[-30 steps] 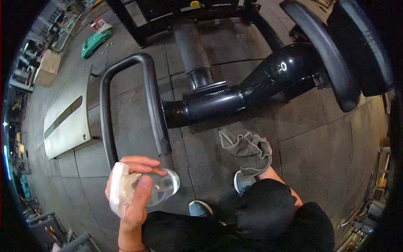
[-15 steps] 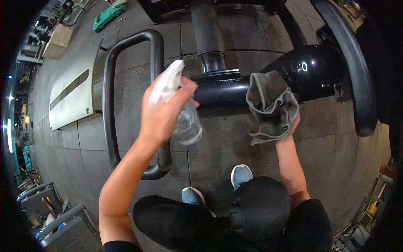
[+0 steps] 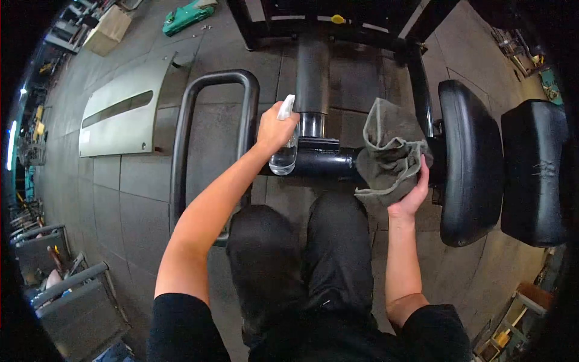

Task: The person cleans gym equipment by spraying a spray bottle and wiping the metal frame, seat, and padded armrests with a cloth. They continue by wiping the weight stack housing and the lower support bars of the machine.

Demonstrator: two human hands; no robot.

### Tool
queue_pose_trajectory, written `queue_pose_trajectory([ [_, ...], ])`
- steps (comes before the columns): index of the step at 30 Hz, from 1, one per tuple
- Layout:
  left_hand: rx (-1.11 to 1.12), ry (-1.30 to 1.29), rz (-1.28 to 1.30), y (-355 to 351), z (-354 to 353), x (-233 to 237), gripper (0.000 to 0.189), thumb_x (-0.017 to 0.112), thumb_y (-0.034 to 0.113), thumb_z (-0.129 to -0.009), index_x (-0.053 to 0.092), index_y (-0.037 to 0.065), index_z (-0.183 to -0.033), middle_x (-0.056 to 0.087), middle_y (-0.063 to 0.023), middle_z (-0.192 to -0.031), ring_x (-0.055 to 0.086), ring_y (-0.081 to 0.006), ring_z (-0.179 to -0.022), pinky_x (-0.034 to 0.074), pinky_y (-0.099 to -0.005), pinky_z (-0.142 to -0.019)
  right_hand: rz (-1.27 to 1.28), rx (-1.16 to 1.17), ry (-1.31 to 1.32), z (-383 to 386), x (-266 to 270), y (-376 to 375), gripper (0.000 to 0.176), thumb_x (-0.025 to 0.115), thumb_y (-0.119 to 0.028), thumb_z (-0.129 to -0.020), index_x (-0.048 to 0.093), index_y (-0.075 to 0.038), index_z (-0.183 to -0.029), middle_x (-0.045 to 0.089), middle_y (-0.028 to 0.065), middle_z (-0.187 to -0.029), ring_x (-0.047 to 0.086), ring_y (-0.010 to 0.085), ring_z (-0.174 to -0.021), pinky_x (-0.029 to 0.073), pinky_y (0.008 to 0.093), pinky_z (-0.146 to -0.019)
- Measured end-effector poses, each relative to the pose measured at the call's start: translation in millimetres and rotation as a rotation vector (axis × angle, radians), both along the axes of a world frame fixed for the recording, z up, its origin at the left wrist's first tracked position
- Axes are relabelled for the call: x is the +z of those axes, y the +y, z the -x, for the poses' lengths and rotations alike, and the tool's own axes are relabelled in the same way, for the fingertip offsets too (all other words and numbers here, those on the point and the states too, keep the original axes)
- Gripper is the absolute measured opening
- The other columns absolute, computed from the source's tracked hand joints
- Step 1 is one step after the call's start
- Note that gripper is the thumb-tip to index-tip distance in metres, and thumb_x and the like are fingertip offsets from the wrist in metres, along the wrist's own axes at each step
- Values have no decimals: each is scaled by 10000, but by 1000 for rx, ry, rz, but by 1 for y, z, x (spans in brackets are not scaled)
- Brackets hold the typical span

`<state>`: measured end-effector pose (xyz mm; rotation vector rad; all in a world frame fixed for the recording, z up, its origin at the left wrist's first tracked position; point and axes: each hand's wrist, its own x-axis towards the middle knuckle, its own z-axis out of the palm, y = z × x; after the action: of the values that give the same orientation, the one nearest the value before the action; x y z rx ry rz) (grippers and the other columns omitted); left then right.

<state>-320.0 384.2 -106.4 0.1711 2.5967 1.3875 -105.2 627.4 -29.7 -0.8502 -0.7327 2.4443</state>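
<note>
My left hand (image 3: 275,128) is wrapped round the neck of a spray bottle (image 3: 283,161) with a white trigger head and a clear body holding clear liquid. The bottle is upright and overlaps the black metal crossbar (image 3: 325,163) of a gym machine in this view. In my right hand (image 3: 415,194) is a bunched grey cloth (image 3: 392,130), its edges folded and hanging loose, held over the right part of the crossbar. My right thumb shows along the cloth's side; the other fingers are mostly hidden behind it.
A bent black tube frame (image 3: 181,145) and a pale slotted panel (image 3: 123,114) lie to the left. Black pads (image 3: 470,163) stand at the right. An upright tube (image 3: 313,72) joins the crossbar. Farther back is a green object (image 3: 184,18) on the tiled floor (image 3: 145,199).
My left hand has carried the spray bottle away from me and to the right, over the crossbar. The view has shifted, bringing both pads into sight. The cloth stays in my right hand.
</note>
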Motion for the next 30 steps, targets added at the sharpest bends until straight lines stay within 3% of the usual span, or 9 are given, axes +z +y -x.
queue_pose_trajectory([
  [6, -19, 54, -35, 9, 30, -25, 285, 733, 205, -850, 697, -12, -1030, 713, -124, -843, 698, -231, -721, 533, -385, -691, -175, -98, 44, 17, -1, 4, 489, 518, -373, -1076, 590, -34, -1419, 614, 89, -1432, 573, 261, -1324, 436, 420, -1139],
  [7, -20, -9, -122, 10, 40, -30, 341, 715, 244, -827, 699, -23, -1038, 721, -203, -907, 701, -340, -835, 535, -431, -772, -246, -100, 57, 17, -14, 11, 490, 501, -364, -1087, 573, -29, -1437, 603, 92, -1445, 569, 259, -1329, 430, 411, -1140],
  [10, -36, -120, -254, 5, 50, -25, 327, 728, 246, -797, 709, -21, -985, 739, -221, -907, 732, -348, -871, 547, -431, -793, -284, -101, 81, 18, -23, 16, 524, 540, -325, -1076, 547, 49, -1442, 577, 123, -1472, 554, 247, -1347, 427, 396, -1141],
  [13, -76, -108, -512, 6, 42, 8, 168, 738, 126, -862, 690, 10, -975, 697, -83, -830, 719, -150, -755, 527, -314, -673, -453, -148, 47, 21, -19, 6, 481, 567, -273, -1074, 558, 54, -1426, 587, 122, -1460, 558, 234, -1339, 428, 383, -1130],
  [16, -38, -36, -599, -5, 38, 34, 192, 729, 127, -903, 678, -7, -1031, 704, -76, -890, 726, -163, -764, 534, -303, -685, -898, -68, -71, 40, -40, 1, 453, 583, -240, -1080, 570, 86, -1394, 650, 147, -1370, 596, 220, -1265, 417, 349, -1101],
  [22, 28, 109, -720, -32, 29, 8, 156, 688, 84, -985, 673, -33, -1089, 724, -112, -1000, 728, -170, -835, 560, -305, -757, -1713, 64, -372, 176, -110, -57, 711, 631, -319, -1020, 370, 61, -1561, 380, 314, -1595, 381, 479, -1463, 302, 533, -1213],
  [26, -37, 147, -537, -42, 26, -22, 164, 656, 107, -1012, 693, -34, -1086, 738, -114, -1001, 717, -173, -873, 537, -308, -796, -1926, 845, -623, 228, -207, -85, 845, 544, -480, -1032, 229, 26, -1631, 168, 293, -1700, 160, 499, -1566, 182, 644, -1244],
  [27, -70, 136, -467, -44, 23, -20, 153, 658, 95, -1004, 697, -27, -1089, 737, -112, -981, 714, -171, -873, 537, -307, -798, -1957, 883, -607, 225, -199, -91, 889, 505, -547, -1033, 164, -17, -1660, 86, 300, -1714, 42, 508, -1585, 137, 680, -1237],
  [30, -161, 135, -317, -45, 23, -8, 158, 669, 49, -965, 705, -19, -1104, 736, -119, -968, 724, -193, -888, 544, -316, -822, -1933, 725, -663, 237, -211, -105, 911, 514, -577, -1022, 154, -48, -1670, 86, 333, -1700, 35, 528, -1579, 127, 683, -1236],
])
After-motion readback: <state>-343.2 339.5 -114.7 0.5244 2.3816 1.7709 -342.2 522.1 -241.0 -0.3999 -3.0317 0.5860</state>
